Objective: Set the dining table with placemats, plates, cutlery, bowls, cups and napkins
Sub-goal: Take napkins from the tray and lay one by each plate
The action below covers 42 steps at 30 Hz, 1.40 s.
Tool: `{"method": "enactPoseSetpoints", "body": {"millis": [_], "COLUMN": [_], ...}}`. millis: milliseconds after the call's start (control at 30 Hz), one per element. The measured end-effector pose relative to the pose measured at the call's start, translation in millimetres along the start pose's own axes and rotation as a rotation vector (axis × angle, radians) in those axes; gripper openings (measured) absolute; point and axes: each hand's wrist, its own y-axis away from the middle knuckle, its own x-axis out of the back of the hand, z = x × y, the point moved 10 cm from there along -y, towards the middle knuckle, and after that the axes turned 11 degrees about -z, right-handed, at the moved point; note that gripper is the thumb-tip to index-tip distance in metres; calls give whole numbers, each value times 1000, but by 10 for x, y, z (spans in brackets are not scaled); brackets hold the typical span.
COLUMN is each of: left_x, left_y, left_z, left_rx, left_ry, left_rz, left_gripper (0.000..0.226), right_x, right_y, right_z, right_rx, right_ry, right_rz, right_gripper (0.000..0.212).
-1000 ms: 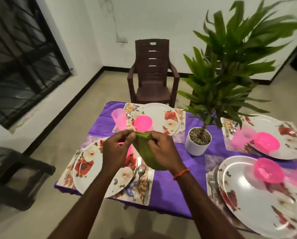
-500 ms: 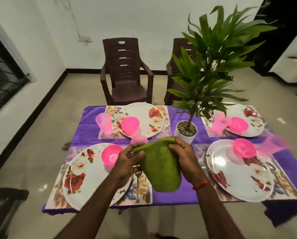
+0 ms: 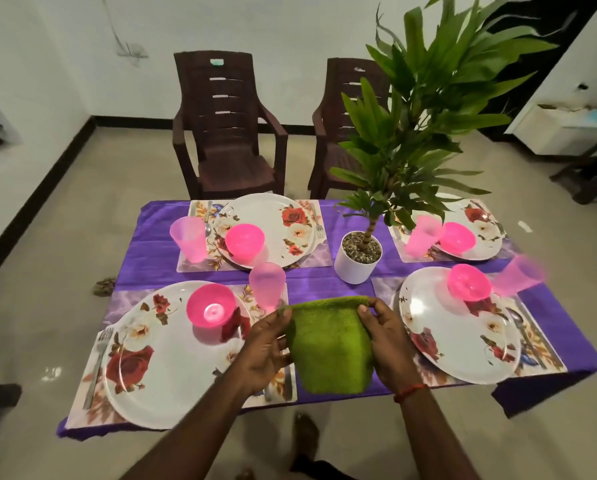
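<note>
Your left hand [image 3: 266, 344] and right hand [image 3: 387, 337] hold the green napkin [image 3: 328, 344] up in front of you. Each hand pinches an upper corner between thumb and fingers. The cloth hangs folded above the near edge of the counter [image 3: 151, 251], between the two near place settings.

The napkin and your left hand cover most of the cutlery on the right side of the near-left placemat [image 3: 124, 299]. Only handle ends show below your wrist, and you cannot tell which pieces they are. The near-right cup [image 3: 518, 275] is smeared with blur, so its outline is unclear. The leaves of the potted plant [image 3: 414, 126] hide part of the far-right plate [image 3: 487, 233] and much of the right-hand chair [image 3: 338, 98]. The cutlery to the right of the near-right plate [image 3: 453, 337] is too soft to sort out.

The counter is covered in purple and carries four floral placemats, each with a white rose-patterned plate, a pink bowl and a pink cup. The near-left bowl [image 3: 211, 308] sits on the near-left plate [image 3: 165, 368], with a fork [image 3: 98, 362] on the mat just left of the plate. The plant's white pot [image 3: 356, 268] stands near the middle. The left-hand chair [image 3: 228, 133] and its partner, both dark brown plastic, stand at the far side on a pale floor [image 3: 65, 209], before white walls [image 3: 290, 29] with a dark skirting.
</note>
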Motion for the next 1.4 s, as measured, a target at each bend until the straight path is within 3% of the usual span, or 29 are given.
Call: {"method": "enactPoseSetpoints", "body": {"millis": [133,367,500,600,733,833,967,1167,1267,1400], "left_x": [-87,-36,40,132,259,345,456,506,549,600], "left_y": [-157,-400,-597,-736,-865,-935,-943,-989,-1009,-1028], "left_z": [-286,-717,-691,-645,-599,-574,-454,-309,-260,-293], "left_rx": [119,296,255,208,128,67,-7,-49,-71,-44], "left_ry": [41,26,122,70,-45,-146,-406,-687,-707,-730], "left_rz": [-26,110,167,213,291,333,382,424,450,472], "left_gripper": [35,26,8,12,23,37,49,35,33,42], "right_x": [127,453,625,592,447,306,126,39,-17,-9], "right_y": [-232,-729,-972,-1154,-1377,-1468,-1556,-1757,-1813,-1795], "right_z": [141,451,532,599,590,551,612,688,700,936], "right_rx": [-43,-140,-182,-194,-156,-102,-22,82,90,-83], "right_ry": [-34,26,232,306,508,773,900,936,903,987], "right_rz": [26,93,132,49,-149,-260,-361,-316,-327,-411], "right_gripper": [16,12,12,11,62,74,63,38,42,56]}}
